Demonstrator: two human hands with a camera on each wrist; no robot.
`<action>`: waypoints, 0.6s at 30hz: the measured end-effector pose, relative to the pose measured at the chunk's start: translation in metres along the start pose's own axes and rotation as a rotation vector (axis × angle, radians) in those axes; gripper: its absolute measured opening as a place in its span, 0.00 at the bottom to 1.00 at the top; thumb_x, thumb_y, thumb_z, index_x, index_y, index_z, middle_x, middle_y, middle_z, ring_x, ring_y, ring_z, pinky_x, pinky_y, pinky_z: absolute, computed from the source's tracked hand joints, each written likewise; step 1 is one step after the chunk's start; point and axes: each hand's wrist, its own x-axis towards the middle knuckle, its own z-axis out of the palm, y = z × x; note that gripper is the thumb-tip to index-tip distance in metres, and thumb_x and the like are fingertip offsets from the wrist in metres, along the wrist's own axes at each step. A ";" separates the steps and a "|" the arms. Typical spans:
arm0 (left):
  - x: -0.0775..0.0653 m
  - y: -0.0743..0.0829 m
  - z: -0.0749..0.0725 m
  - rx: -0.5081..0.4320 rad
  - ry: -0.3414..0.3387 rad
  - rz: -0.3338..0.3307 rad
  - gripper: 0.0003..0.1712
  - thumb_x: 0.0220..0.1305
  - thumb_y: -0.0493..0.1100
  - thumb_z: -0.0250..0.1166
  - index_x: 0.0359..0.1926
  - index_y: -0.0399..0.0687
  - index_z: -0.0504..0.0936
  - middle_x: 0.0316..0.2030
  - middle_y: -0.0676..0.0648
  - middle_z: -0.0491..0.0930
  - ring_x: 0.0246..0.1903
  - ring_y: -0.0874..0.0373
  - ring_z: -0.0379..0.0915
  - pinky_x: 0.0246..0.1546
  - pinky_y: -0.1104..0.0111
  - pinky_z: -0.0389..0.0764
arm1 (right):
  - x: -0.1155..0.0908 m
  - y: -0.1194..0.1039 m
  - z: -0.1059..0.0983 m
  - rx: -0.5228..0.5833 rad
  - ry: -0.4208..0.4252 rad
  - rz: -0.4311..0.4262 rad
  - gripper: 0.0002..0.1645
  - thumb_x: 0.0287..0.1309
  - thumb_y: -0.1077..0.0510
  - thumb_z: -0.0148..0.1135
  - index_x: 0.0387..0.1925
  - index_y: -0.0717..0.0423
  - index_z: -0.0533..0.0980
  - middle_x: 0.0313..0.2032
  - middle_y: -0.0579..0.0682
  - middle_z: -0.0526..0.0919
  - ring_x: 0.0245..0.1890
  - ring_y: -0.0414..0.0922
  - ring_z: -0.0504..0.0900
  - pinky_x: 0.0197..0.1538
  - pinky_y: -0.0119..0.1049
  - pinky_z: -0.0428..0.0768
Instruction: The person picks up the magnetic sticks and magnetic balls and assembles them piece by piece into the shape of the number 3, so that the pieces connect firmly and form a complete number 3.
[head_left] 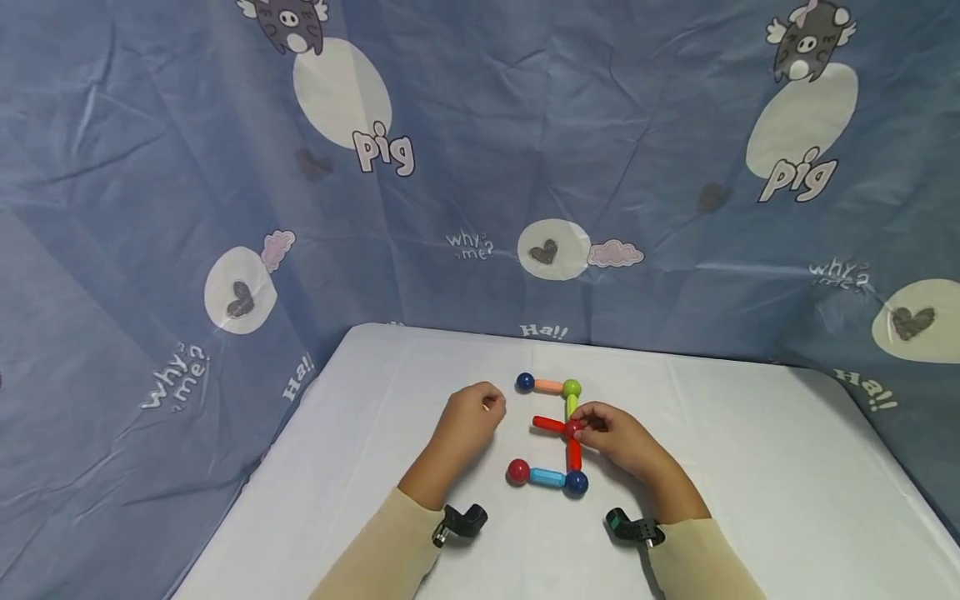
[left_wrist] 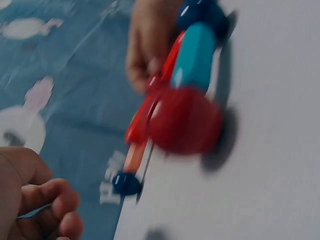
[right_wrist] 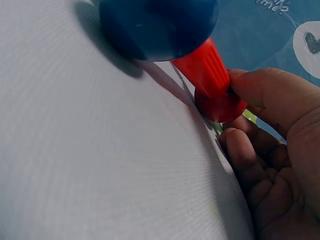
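Observation:
An E-shaped figure of balls and rods lies on the table. My right hand (head_left: 617, 435) pinches the red ball (right_wrist: 220, 107) at its middle between thumb and fingers. From that ball a red rod (head_left: 548, 425) points left, a lime rod (head_left: 572, 406) runs up to a green ball (head_left: 572, 388), and another red rod (head_left: 575, 455) runs down to a dark blue ball (head_left: 576, 483). My left hand (head_left: 472, 411) hovers left of the figure, fingers loosely curled, holding nothing; in the left wrist view its fingertips (left_wrist: 70, 225) are apart from the pieces.
The figure's top arm is an orange rod (head_left: 548, 387) ending in a dark blue ball (head_left: 525, 382). Its bottom arm is a light blue rod (head_left: 547, 477) with a red ball (head_left: 518, 472). Behind the white table (head_left: 750, 467) hangs a blue printed cloth (head_left: 675, 250).

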 end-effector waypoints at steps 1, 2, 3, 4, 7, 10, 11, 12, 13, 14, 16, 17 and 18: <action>0.000 -0.006 -0.005 -0.019 0.032 0.006 0.06 0.69 0.43 0.64 0.39 0.51 0.87 0.31 0.55 0.81 0.33 0.59 0.75 0.38 0.64 0.78 | 0.000 0.000 0.000 0.000 -0.001 -0.001 0.15 0.65 0.60 0.70 0.52 0.51 0.82 0.45 0.49 0.84 0.47 0.48 0.78 0.54 0.40 0.78; 0.000 -0.011 -0.009 -0.034 0.058 0.006 0.06 0.69 0.42 0.64 0.39 0.50 0.87 0.32 0.53 0.81 0.34 0.58 0.75 0.40 0.62 0.78 | 0.000 0.000 0.001 0.001 0.000 -0.001 0.15 0.65 0.60 0.70 0.53 0.51 0.82 0.45 0.49 0.83 0.47 0.48 0.78 0.53 0.40 0.78; 0.001 -0.017 -0.013 -0.037 0.076 0.003 0.05 0.69 0.43 0.64 0.40 0.50 0.87 0.34 0.52 0.81 0.36 0.57 0.75 0.42 0.61 0.78 | -0.001 0.000 0.001 0.001 0.002 -0.002 0.16 0.64 0.60 0.71 0.53 0.51 0.82 0.44 0.49 0.83 0.47 0.48 0.78 0.52 0.39 0.78; 0.002 -0.022 -0.016 -0.037 0.089 -0.001 0.06 0.68 0.43 0.65 0.42 0.49 0.87 0.36 0.51 0.81 0.38 0.55 0.75 0.44 0.60 0.78 | -0.001 0.000 0.001 0.002 0.006 -0.002 0.16 0.64 0.60 0.71 0.53 0.51 0.82 0.44 0.49 0.83 0.46 0.48 0.78 0.52 0.39 0.78; 0.006 -0.034 -0.021 -0.038 0.084 -0.034 0.12 0.68 0.44 0.68 0.50 0.47 0.85 0.44 0.46 0.80 0.46 0.50 0.76 0.50 0.55 0.78 | -0.001 0.001 0.001 0.006 0.007 0.001 0.16 0.64 0.60 0.71 0.53 0.52 0.81 0.44 0.49 0.83 0.46 0.48 0.78 0.51 0.38 0.78; 0.008 -0.042 -0.024 -0.049 0.041 -0.080 0.20 0.67 0.46 0.70 0.57 0.47 0.83 0.52 0.43 0.80 0.53 0.45 0.76 0.55 0.51 0.78 | -0.001 0.001 0.001 0.013 0.002 0.001 0.16 0.65 0.60 0.70 0.53 0.52 0.81 0.45 0.50 0.83 0.46 0.48 0.77 0.51 0.39 0.78; 0.009 -0.045 -0.024 -0.055 0.025 -0.083 0.22 0.66 0.47 0.71 0.58 0.47 0.82 0.53 0.43 0.80 0.54 0.45 0.76 0.57 0.50 0.78 | -0.001 0.000 0.001 0.014 0.003 0.001 0.16 0.65 0.60 0.70 0.53 0.52 0.81 0.45 0.49 0.83 0.46 0.48 0.77 0.52 0.39 0.78; 0.009 -0.046 -0.024 -0.063 0.011 -0.086 0.23 0.66 0.47 0.72 0.59 0.47 0.81 0.55 0.42 0.79 0.56 0.44 0.76 0.58 0.49 0.77 | -0.001 0.000 0.001 0.013 0.004 0.001 0.16 0.65 0.60 0.70 0.53 0.51 0.81 0.45 0.50 0.83 0.46 0.48 0.77 0.52 0.39 0.78; 0.009 -0.048 -0.024 -0.071 -0.003 -0.086 0.25 0.65 0.47 0.72 0.60 0.46 0.80 0.56 0.41 0.79 0.57 0.43 0.76 0.60 0.48 0.77 | -0.001 -0.001 0.001 0.014 0.008 0.004 0.15 0.65 0.60 0.70 0.53 0.51 0.82 0.45 0.50 0.83 0.46 0.49 0.77 0.52 0.40 0.78; 0.010 -0.050 -0.024 -0.077 -0.017 -0.083 0.26 0.65 0.47 0.73 0.61 0.46 0.80 0.57 0.41 0.79 0.58 0.43 0.76 0.61 0.48 0.76 | -0.002 -0.002 0.002 0.013 0.011 0.006 0.15 0.65 0.60 0.70 0.53 0.51 0.82 0.45 0.50 0.83 0.46 0.49 0.77 0.52 0.40 0.78; 0.010 -0.053 -0.023 -0.084 -0.039 -0.076 0.27 0.64 0.47 0.73 0.62 0.46 0.79 0.58 0.40 0.79 0.61 0.42 0.75 0.64 0.47 0.74 | -0.002 -0.002 0.002 0.011 0.016 0.013 0.15 0.65 0.59 0.70 0.53 0.51 0.82 0.45 0.49 0.83 0.46 0.48 0.77 0.51 0.40 0.77; 0.010 -0.054 -0.023 -0.088 -0.047 -0.075 0.28 0.64 0.46 0.74 0.63 0.46 0.79 0.59 0.40 0.78 0.62 0.42 0.75 0.65 0.46 0.73 | -0.002 -0.003 0.002 0.007 0.016 0.017 0.15 0.65 0.59 0.70 0.53 0.51 0.82 0.45 0.49 0.83 0.46 0.48 0.77 0.51 0.40 0.77; 0.010 -0.055 -0.023 -0.090 -0.056 -0.079 0.29 0.64 0.46 0.74 0.64 0.46 0.79 0.59 0.39 0.78 0.63 0.42 0.74 0.66 0.46 0.73 | -0.002 -0.003 0.002 0.004 0.015 0.020 0.15 0.65 0.59 0.70 0.53 0.50 0.82 0.45 0.50 0.83 0.46 0.48 0.77 0.51 0.40 0.77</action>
